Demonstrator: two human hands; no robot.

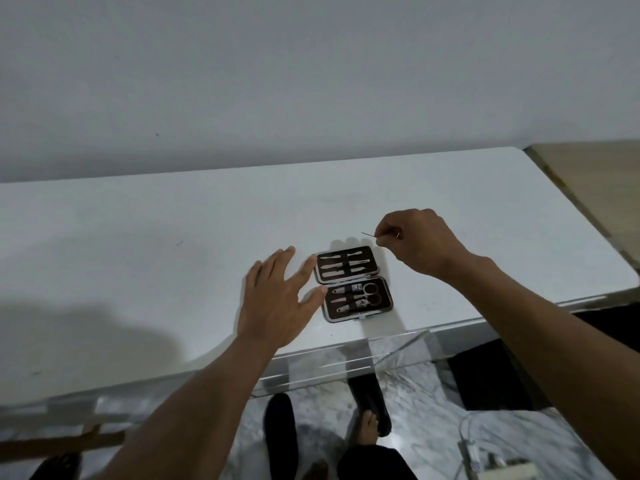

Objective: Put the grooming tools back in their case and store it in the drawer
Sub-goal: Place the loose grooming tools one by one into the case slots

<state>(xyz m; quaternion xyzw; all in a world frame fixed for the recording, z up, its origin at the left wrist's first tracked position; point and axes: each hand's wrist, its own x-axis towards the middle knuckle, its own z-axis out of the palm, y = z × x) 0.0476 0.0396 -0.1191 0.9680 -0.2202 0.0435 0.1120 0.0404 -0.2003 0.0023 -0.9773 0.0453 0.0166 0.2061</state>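
Note:
A small dark grooming case point(354, 283) lies open and flat on the white table point(173, 244), near its front edge. Several metal tools sit under its elastic bands, small scissors and clippers in the near half. My right hand point(417, 242) hovers just behind and right of the case, pinching a thin metal tool point(369, 235) between thumb and forefinger. Spread open, my left hand point(277, 299) floats just left of the case with its fingertips at the case's edge, holding nothing.
A clear acrylic drawer point(349, 363) stands pulled out under the table's front edge, right below the case. A wooden surface point(599, 188) adjoins the table at the right. Marble floor, my feet and a black slipper point(369, 403) lie below.

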